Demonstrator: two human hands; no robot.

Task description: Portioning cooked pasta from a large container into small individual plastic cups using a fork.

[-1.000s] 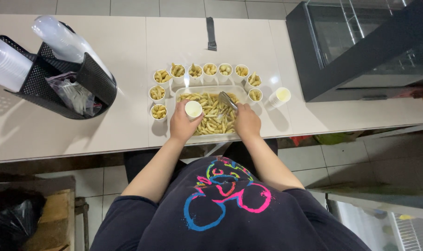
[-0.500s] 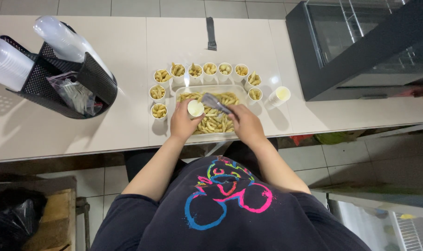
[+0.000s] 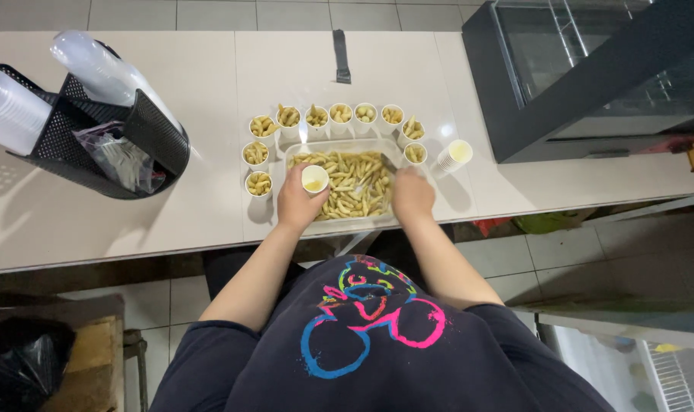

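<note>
1. Left hand [image 3: 300, 204]: fingers curled round a small white paper cup [image 3: 315, 179], held upright over the near left part of the tray; a little yellowish filling shows at its bottom. The cup's lower wall is hidden by the fingers.
2. Right hand [image 3: 413, 194]: closed in a loose fist at the tray's near right corner. Only a short dark tip of a metal utensil [image 3: 388, 162], probably tongs, projects beyond the knuckles; the rest is covered, so the grip cannot be made out.
3. Clear rectangular tray [image 3: 289, 152]: filled with pale finger-shaped snack pieces [image 3: 355, 187]; too many and too small to count. Its near edge is partly covered by both hands.
4. Filled cups [image 3: 341, 113]: ten, set in an arc round the tray's left, far and right sides, three at left, five along the far side, two at right.
5. Stack of empty cups [image 3: 454, 156]: lying on its side just right of the arc; number in the stack cannot be told.
6. Black mesh basket [image 3: 145, 133]: holds two sleeves of clear plastic cups [image 3: 95, 65], one cut off by the left edge, and a crumpled clear bag.
7. White counter [image 3: 209, 91]: bears a dark flat strip [image 3: 339, 55]; kind unclear.
8. Glass-fronted cabinet [image 3: 591, 76]: cut off at top and right.
</note>
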